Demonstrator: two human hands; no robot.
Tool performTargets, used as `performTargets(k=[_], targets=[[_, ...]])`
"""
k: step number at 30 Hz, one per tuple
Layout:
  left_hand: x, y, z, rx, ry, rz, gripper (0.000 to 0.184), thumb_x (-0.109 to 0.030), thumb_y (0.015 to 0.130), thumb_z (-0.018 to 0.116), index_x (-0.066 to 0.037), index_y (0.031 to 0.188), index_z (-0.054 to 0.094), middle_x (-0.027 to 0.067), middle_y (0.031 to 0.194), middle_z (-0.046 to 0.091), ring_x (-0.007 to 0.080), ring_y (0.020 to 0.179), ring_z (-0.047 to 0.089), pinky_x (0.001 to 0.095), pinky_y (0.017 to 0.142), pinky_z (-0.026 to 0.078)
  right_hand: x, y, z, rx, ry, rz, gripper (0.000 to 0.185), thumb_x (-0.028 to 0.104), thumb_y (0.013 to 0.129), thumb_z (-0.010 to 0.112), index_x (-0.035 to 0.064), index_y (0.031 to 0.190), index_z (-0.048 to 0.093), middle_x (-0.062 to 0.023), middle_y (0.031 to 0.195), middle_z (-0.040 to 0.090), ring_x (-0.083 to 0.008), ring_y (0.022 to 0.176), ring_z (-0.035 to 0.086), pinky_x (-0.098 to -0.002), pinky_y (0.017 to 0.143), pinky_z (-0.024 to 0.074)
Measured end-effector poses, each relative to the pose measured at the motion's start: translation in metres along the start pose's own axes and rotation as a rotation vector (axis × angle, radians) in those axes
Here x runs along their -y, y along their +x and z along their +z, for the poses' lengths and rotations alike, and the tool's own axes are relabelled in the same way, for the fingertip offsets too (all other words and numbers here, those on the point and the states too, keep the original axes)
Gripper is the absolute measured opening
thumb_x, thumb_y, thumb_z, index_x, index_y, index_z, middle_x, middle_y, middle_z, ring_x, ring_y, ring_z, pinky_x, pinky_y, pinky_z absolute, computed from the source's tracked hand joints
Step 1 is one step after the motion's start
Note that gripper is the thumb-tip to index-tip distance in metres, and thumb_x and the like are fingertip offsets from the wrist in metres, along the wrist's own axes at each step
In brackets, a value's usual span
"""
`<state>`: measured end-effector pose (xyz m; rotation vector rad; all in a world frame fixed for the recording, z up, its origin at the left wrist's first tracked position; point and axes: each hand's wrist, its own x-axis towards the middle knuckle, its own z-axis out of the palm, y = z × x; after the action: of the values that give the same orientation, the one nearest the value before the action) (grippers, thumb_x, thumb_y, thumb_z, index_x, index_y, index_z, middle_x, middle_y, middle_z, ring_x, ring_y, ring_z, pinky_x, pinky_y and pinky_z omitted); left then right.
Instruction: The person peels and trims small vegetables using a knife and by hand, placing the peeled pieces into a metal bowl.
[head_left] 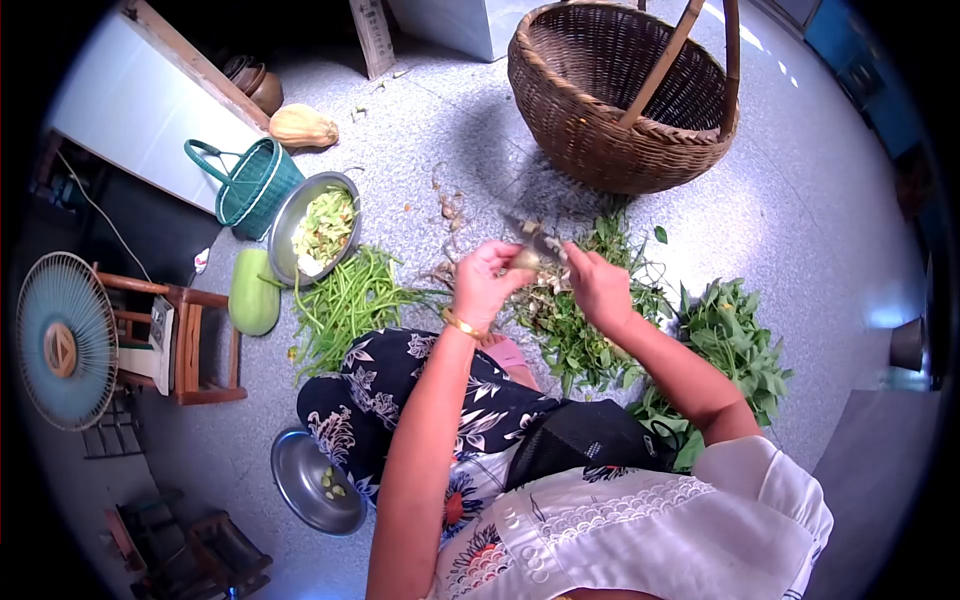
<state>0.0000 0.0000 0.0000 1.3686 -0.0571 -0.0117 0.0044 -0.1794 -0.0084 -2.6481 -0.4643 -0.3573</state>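
Note:
My left hand (484,284), with a bracelet at the wrist, is closed on a small pale rounded vegetable (524,259); its exact kind is too small to tell. A knife (540,238) is gripped in my right hand (600,290), its dark blade pointing up and left beside the vegetable. Both hands are raised above a heap of leafy green trimmings (580,350) on the floor. Brownish peelings (450,208) lie scattered just beyond my left hand.
A metal bowl of cut vegetables (326,228), long green beans (350,300) and a pale green gourd (255,292) lie to the left. Farther out are a green basket (262,188), a squash (303,127) and a large wicker basket (600,150). Leafy greens (735,350) lie right; another bowl (300,490) sits lower left.

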Motion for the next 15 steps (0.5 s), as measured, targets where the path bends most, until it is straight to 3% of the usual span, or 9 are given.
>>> performTargets(k=[2,5,6,10,15], targets=[[-0.005,-0.004,0.006,0.027,-0.116,-0.074,0.031,-0.002,0.065,0.070,-0.002,0.093,0.056,0.0029,0.087,0.059,0.0089,0.077,0.054,0.0207,0.070,0.044,-0.021,-0.002,0.015,-0.001,0.099,0.073,0.014,0.013,0.076,0.049,0.0093,0.088,0.055,-0.0162,0.066,0.056,-0.0339,0.055,0.055,-0.0422,0.052,0.0444],[-0.002,-0.004,0.000,0.007,-0.108,0.004,0.033,-0.005,0.065,0.071,-0.002,0.094,0.056,0.0024,0.089,0.057,0.0076,0.076,0.052,0.0195,0.069,0.043,-0.028,-0.014,0.023,0.127,0.203,0.214,0.012,0.013,0.074,0.049,0.0067,0.084,0.055,-0.0179,0.061,0.054,-0.0366,0.057,0.054,-0.0446,0.054,0.0427],[-0.001,0.000,-0.003,-0.004,0.121,0.123,0.038,-0.007,0.066,0.071,-0.002,0.100,0.055,0.0019,0.091,0.056,0.0068,0.077,0.050,0.0185,0.068,0.042,-0.032,-0.014,0.021,0.165,0.214,0.262,0.012,0.013,0.074,0.050,0.0046,0.079,0.055,-0.0192,0.060,0.054,-0.0372,0.059,0.053,-0.0450,0.056,0.0418],[-0.010,0.001,0.007,-0.093,-0.096,0.070,0.040,-0.003,0.071,0.065,-0.002,0.107,0.049,0.0018,0.088,0.055,0.0077,0.075,0.051,0.0187,0.067,0.043,-0.039,-0.015,0.019,0.172,0.339,0.333,0.012,0.013,0.073,0.050,0.0041,0.078,0.056,-0.0195,0.063,0.054,-0.0365,0.059,0.054,-0.0434,0.056,0.0416],[0.007,0.008,-0.014,-0.287,-0.263,0.025,0.028,0.001,0.074,0.059,-0.002,0.100,0.049,0.0058,0.088,0.056,0.0119,0.078,0.055,0.0211,0.066,0.046,-0.025,-0.015,0.007,-0.020,0.515,0.390,0.013,0.013,0.074,0.051,0.0042,0.081,0.057,-0.0182,0.060,0.052,-0.0321,0.056,0.054,-0.0369,0.053,0.0417]])
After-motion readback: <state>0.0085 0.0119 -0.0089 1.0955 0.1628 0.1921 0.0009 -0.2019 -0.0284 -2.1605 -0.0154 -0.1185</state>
